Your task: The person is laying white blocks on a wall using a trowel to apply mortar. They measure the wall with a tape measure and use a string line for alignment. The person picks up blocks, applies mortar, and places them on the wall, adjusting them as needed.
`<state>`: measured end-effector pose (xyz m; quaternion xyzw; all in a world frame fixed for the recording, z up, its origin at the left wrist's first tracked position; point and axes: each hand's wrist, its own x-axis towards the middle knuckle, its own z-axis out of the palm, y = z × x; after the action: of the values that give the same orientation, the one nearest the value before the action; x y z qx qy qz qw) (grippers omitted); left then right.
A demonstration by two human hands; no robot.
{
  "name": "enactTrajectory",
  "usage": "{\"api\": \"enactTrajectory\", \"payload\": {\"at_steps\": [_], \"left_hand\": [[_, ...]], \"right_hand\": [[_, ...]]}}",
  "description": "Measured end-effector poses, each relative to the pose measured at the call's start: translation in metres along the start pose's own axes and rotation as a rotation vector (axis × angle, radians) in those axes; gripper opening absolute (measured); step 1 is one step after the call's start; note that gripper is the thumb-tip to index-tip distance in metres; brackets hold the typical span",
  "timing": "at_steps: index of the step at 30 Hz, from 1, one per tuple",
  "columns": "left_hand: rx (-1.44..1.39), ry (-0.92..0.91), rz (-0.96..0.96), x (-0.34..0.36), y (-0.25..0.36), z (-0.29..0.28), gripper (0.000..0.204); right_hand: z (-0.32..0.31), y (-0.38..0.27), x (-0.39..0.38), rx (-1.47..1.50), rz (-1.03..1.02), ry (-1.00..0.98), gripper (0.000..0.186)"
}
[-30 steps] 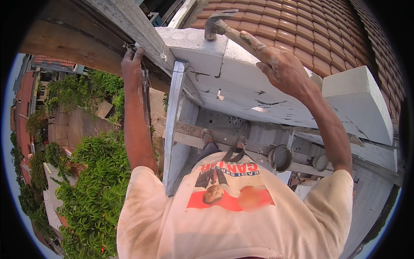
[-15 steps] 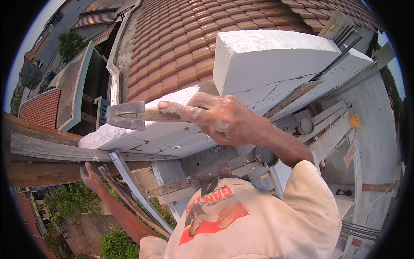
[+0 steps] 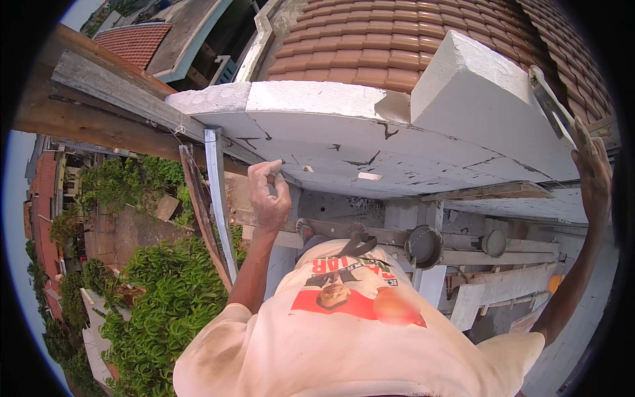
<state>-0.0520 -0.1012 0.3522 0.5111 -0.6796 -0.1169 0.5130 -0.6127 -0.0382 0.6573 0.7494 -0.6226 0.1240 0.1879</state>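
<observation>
My right hand (image 3: 593, 162) is raised at the far right, gripping a hammer (image 3: 550, 106). The hammer is seen nearly edge-on against the right part of a tall white block (image 3: 476, 99), and its handle is mostly hidden by my hand. The block stands on top of a white block wall (image 3: 311, 142) with grey mortar smears. My left hand (image 3: 270, 198) is in front of the wall near its left end, fingers curled and pinched together. Anything between those fingers is too small to make out.
Wooden beams (image 3: 119, 86) and a pale metal strut (image 3: 219, 198) stand at the left, with trees (image 3: 165, 284) far below. A tiled roof (image 3: 357, 46) lies behind the wall. Scaffold planks (image 3: 456, 258), a dark bucket (image 3: 423, 247) and a shallow pan (image 3: 493, 243) are lower right.
My right hand has swung the hammer from above the wall's middle to the far right. My left hand has come off the wooden beam toward the wall, its fingers curling. The view has shifted.
</observation>
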Motion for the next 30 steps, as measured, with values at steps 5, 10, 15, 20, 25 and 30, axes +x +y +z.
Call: {"api": "enactTrajectory", "payload": {"at_steps": [5,10,15,20,25,30], "left_hand": [[-0.084,-0.472,-0.402,-0.093,-0.017,0.041,0.030],[-0.021,-0.687,-0.537,-0.211,-0.101,0.043,0.031],[0.213,-0.819,-0.746,-0.300,-0.156,-0.013,0.030],[0.340,-1.054,-0.773,-0.364,-0.233,-0.049,0.038],[0.030,-0.999,-0.926,-0.317,-0.243,-0.055,0.041],[-0.010,-0.904,-0.955,-0.276,-0.227,-0.021,0.041]], "right_hand": [[0.000,0.004,0.036,0.019,-0.274,-0.012,0.054],[0.011,0.090,0.023,0.123,0.003,-0.160,0.039],[0.013,0.114,0.013,0.019,-0.001,-0.138,0.046],[-0.003,0.110,0.013,0.227,0.328,-0.331,0.057],[0.002,0.139,0.008,0.009,0.224,-0.368,0.058],[0.012,0.134,0.031,-0.140,0.222,-0.444,0.049]]}}
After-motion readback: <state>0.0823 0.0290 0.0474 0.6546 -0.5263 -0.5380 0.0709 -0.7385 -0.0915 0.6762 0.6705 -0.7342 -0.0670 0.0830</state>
